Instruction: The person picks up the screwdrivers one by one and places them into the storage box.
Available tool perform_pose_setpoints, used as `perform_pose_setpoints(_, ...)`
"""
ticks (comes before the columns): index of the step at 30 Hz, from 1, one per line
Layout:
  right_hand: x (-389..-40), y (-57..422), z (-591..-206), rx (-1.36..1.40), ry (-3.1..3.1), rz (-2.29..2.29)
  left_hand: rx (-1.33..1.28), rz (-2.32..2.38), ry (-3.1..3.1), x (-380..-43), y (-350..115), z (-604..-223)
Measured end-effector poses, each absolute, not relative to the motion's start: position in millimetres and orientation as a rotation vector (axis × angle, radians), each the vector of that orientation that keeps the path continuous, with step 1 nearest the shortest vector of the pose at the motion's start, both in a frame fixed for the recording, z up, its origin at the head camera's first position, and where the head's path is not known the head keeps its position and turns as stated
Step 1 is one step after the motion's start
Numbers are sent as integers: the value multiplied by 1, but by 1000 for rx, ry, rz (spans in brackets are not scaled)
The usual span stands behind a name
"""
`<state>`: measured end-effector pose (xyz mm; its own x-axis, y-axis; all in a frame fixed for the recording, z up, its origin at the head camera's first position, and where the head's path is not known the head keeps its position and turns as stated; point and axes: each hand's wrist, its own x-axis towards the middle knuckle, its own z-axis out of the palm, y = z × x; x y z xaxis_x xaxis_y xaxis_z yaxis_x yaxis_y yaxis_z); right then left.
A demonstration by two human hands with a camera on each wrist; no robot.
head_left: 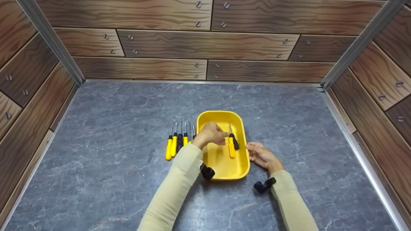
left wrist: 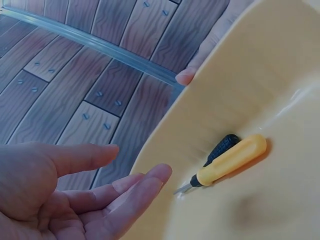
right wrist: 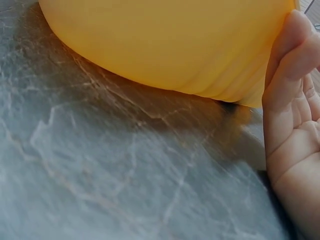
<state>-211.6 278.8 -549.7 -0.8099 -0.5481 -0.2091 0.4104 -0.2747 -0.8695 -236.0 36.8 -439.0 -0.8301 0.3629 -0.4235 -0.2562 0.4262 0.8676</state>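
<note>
My left hand (head_left: 212, 133) hangs over the inside of a yellow plastic tray (head_left: 224, 177), its fingers loosely extended and nothing between thumb and fingers. In the left wrist view, a screwdriver with a yellow handle (left wrist: 232, 160) lies on the tray floor, partly covering a black-handled screwdriver (left wrist: 223, 146) beside the wall. My right hand (head_left: 261, 155) is at the tray's right side, its fingertips touching the wall near the rim. The right wrist view shows the fingers (right wrist: 290, 65) against the outer face of the tray.
Left of the tray, several screwdrivers with yellow handles (head_left: 169, 149) and black handles (head_left: 179, 141) lie in a row, partly hidden by my left forearm. The grey marbled table (head_left: 112, 128) is bounded by wood-patterned walls (head_left: 205, 45).
</note>
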Motion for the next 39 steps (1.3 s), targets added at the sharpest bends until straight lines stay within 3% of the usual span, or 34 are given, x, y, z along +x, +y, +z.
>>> perform_pose_setpoints(39, -212, 279, -550, -177, 1369, -2110, 85, 1746, 2099, -228, -7, -447)
